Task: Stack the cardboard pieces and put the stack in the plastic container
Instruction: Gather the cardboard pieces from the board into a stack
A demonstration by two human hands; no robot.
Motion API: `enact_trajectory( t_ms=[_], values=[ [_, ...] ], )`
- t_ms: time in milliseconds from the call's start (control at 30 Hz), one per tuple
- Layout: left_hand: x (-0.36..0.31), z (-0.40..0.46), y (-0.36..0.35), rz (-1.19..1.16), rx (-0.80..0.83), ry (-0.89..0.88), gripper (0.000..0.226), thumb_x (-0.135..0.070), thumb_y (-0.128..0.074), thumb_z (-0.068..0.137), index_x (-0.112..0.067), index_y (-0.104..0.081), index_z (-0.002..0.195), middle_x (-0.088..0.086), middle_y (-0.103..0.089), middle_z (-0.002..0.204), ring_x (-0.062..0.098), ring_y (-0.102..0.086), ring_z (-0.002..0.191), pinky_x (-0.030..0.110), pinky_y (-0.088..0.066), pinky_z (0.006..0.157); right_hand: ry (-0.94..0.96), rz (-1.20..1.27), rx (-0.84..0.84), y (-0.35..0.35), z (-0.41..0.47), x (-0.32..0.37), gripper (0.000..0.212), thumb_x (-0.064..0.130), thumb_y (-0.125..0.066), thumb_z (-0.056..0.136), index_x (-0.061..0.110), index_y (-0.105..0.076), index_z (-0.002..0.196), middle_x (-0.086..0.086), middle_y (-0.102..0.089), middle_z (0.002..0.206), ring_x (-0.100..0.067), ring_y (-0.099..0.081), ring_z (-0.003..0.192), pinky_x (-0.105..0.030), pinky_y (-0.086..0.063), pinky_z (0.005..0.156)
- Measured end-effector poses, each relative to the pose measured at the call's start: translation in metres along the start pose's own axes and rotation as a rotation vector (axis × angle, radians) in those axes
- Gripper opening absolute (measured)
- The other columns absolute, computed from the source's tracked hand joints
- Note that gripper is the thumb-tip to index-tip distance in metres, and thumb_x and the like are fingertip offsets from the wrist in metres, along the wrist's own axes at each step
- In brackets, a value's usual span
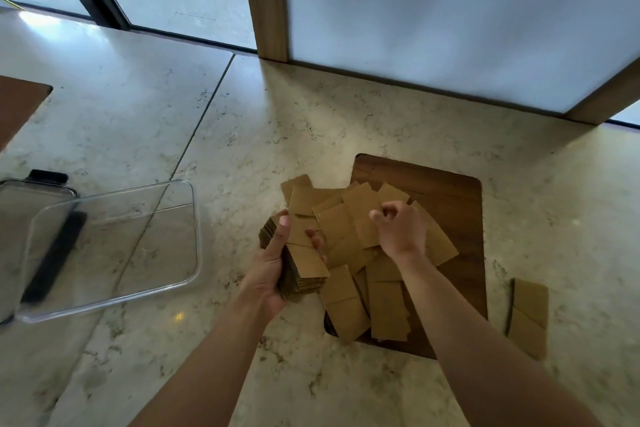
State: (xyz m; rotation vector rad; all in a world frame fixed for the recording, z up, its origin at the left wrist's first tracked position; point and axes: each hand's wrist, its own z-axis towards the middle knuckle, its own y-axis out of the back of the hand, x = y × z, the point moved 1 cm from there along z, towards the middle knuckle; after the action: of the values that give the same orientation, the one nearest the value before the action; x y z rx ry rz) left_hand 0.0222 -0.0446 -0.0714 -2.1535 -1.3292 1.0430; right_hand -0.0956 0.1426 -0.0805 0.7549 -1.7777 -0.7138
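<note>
down at the bottom of the frame i see two bare forearms reaching up toward the middle. my left hand [273, 267] grips a thick stack of cardboard pieces [298, 263], thumb laid along its left side and fingers curled round the right edge, holding it just left of centre. my right hand [398, 232] sits right of it, over the loose cardboard pieces [349, 229], fingers curled down onto them; i cannot tell whether it actually pinches one. those loose pieces lie overlapping in a heap on a dark wooden board [450, 204], spilling off its left edge onto the marble bench [242, 135]. two more cardboard pieces [528, 315] lie apart at lower right of the frame, just beside the board's right edge. at the left of the frame the clear plastic container [194, 236] stands on the bench, well apart from the heap, nothing visible inside it. its lid [34, 191], clear with black clips, lies partly under the container's left side. at the far left edge a brown corner of something [20, 100] shows. farthest, across the top of the frame, a frosted panel in a wooden frame [268, 0] rises from the bench.
</note>
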Motion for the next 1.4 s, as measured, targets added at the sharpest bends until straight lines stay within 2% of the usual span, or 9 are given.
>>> enact_trajectory(
  t_ms=[167,300,500,633,833,1000,1133,1267,1400],
  values=[
    [0.011,0.019,-0.023,0.407,-0.115,-0.120,0.069,-0.036,-0.091,0.071,-0.009,-0.059,0.126,0.020,-0.073,0.096,0.038,-0.071,0.084,0.061,-0.060,0.081,-0.086,0.319,0.014,0.027,-0.010,-0.010,0.014,0.034,-0.067,0.094,0.020,-0.069,0.096,0.011,-0.065,0.087,-0.002,-0.060,0.080,-0.015,-0.043,0.064],
    [0.026,0.029,-0.045,0.690,-0.039,-0.116,0.043,-0.035,-0.084,0.080,-0.015,-0.068,0.114,0.009,-0.080,0.092,0.027,-0.078,0.081,0.041,-0.065,0.070,-0.140,0.656,0.332,0.031,-0.023,-0.007,0.004,0.031,-0.072,0.091,0.028,-0.073,0.088,0.006,-0.076,0.088,-0.013,-0.073,0.087,-0.031,-0.059,0.084],
    [0.046,0.041,-0.054,0.705,0.061,0.052,0.057,-0.004,-0.074,0.089,-0.014,-0.056,0.142,0.023,-0.078,0.113,0.040,-0.076,0.105,0.061,-0.060,0.092,0.027,-0.026,-0.069,0.055,0.007,-0.064,0.039,0.042,-0.066,0.092,0.023,-0.066,0.126,-0.003,-0.063,0.124,-0.017,-0.057,0.110,-0.026,-0.048,0.092],
    [0.053,0.036,-0.058,0.597,0.075,0.023,0.073,-0.007,-0.081,0.080,-0.018,-0.051,0.145,0.020,-0.075,0.111,0.034,-0.076,0.093,0.055,-0.061,0.085,0.087,-0.355,0.110,0.060,0.013,-0.094,0.062,0.056,-0.075,0.078,0.027,-0.054,0.129,-0.002,-0.046,0.128,-0.023,-0.044,0.117,-0.042,-0.042,0.104],
    [0.056,0.030,-0.062,0.504,0.105,-0.008,0.077,-0.008,-0.082,0.079,-0.028,-0.050,0.147,0.018,-0.071,0.109,0.033,-0.073,0.092,0.063,-0.056,0.095,-0.180,0.261,-0.191,0.087,0.006,-0.091,0.029,0.031,-0.060,0.097,0.010,-0.066,0.118,-0.006,-0.069,0.107,-0.013,-0.059,0.081,-0.025,-0.048,0.063],
    [0.062,0.018,-0.056,0.644,0.052,0.068,0.085,-0.037,-0.097,0.066,-0.025,-0.057,0.141,0.015,-0.074,0.125,0.041,-0.069,0.118,0.063,-0.056,0.099,-0.218,0.576,0.307,0.056,-0.055,-0.040,0.027,0.039,-0.051,0.103,0.023,-0.073,0.105,0.005,-0.072,0.099,-0.012,-0.068,0.095,-0.027,-0.054,0.084],
    [0.057,0.002,-0.039,0.646,-0.083,0.100,0.058,-0.011,-0.081,0.083,-0.023,-0.059,0.134,0.018,-0.075,0.117,0.037,-0.074,0.101,0.046,-0.065,0.074,0.008,0.280,0.232,0.034,-0.070,-0.040,0.030,0.038,-0.053,0.103,0.021,-0.077,0.095,0.010,-0.065,0.073,0.004,-0.058,0.066,-0.013,-0.042,0.062],
    [0.040,-0.014,-0.016,0.568,-0.110,0.054,0.059,0.002,-0.074,0.084,-0.013,-0.054,0.137,0.026,-0.075,0.118,0.040,-0.078,0.099,0.050,-0.065,0.074,0.203,-0.285,0.165,0.039,-0.058,-0.065,0.050,0.043,-0.065,0.094,0.031,-0.053,0.140,-0.003,-0.048,0.130,-0.024,-0.042,0.125,-0.039,-0.037,0.108],
    [0.031,-0.030,-0.002,0.563,-0.062,0.044,0.081,-0.015,-0.090,0.073,-0.005,-0.052,0.144,0.022,-0.077,0.111,0.035,-0.077,0.094,0.058,-0.062,0.086,0.206,-0.424,0.225,0.048,-0.056,-0.069,0.054,0.050,-0.069,0.088,0.034,-0.055,0.137,-0.004,-0.051,0.136,-0.031,-0.038,0.132,-0.050,-0.033,0.109]
  ],
)
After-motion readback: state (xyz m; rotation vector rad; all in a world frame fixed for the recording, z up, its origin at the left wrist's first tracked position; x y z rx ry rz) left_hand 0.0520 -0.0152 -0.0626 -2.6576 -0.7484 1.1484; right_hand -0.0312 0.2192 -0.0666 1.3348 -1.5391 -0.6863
